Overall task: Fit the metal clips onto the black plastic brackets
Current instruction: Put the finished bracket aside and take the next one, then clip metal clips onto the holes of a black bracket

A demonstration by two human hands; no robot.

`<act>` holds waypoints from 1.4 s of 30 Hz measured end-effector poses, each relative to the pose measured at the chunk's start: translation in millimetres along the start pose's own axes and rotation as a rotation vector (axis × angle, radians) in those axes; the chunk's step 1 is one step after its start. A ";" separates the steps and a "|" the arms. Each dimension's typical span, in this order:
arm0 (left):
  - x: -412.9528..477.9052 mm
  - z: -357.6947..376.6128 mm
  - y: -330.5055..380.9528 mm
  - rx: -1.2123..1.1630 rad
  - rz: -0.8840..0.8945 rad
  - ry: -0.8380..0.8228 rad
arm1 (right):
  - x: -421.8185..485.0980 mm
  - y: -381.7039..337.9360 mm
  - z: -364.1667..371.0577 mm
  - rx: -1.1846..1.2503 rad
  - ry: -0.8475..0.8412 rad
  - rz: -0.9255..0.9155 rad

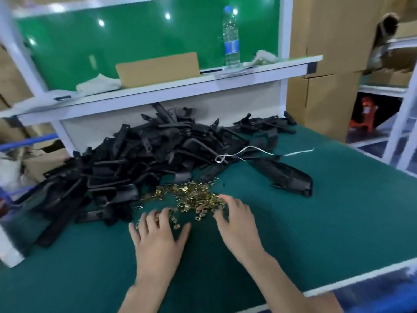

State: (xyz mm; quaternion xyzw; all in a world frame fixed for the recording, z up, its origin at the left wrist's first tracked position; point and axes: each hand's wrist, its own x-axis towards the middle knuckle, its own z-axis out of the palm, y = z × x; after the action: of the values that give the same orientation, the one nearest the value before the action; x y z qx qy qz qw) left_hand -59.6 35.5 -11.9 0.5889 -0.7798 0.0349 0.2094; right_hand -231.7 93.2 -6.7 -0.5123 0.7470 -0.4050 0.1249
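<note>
Under left hand [158,236], right hand [237,224] fingers | metal clips [194,198] | brackets [135,154] beyond

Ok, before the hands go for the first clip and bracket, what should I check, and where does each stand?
1. Metal clips in a loose pile on the green mat, within reach: ok.
2. Left hand and right hand rest on the pile's near edge, fingers loose: ok.
3. Clip picked out: not ok, neither hand grips one.
4. Black plastic brackets heaped behind the clips: ok.
5. White cord lies across the brackets: not ok.
6. Clip orientation: cannot tell, too small.
</note>
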 end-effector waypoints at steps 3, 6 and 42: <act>18.6 2.3 -20.8 -0.021 -0.186 -0.115 | 27.7 -5.3 22.9 -0.250 -0.094 -0.003; 37.6 14.1 -23.7 -0.088 -0.231 -0.180 | 52.5 -6.7 40.9 -0.343 -0.170 0.012; 106.1 30.3 -29.2 -0.255 -0.169 0.434 | 106.6 -12.4 77.7 -0.277 -0.281 -0.332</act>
State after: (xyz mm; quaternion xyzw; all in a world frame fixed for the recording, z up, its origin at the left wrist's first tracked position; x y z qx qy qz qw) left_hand -64.2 -78.5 -6.0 0.5996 -0.6629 0.0443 0.4462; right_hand -224.0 -38.0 -23.0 -0.6913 0.6763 -0.2386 0.0882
